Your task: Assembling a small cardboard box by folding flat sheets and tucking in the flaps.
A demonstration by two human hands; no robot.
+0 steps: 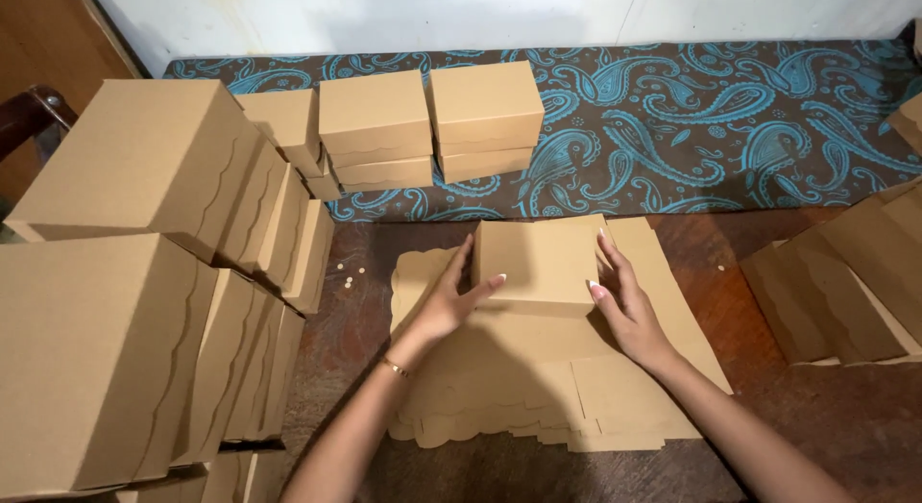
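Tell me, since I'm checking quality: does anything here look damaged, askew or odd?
Nothing looks damaged. Both hands, left hand and right hand, hold a half-folded brown cardboard box over a flat cardboard stack. A few small pale specks lie on the dark wooden table.

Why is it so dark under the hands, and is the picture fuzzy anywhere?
In the head view, light from above makes the left hand and right hand cast a soft dark shadow over the flat cardboard sheets and the wooden table. The cardboard box between the hands looks sharp. The stacked boxes at the left edge look stretched. No glare shows.
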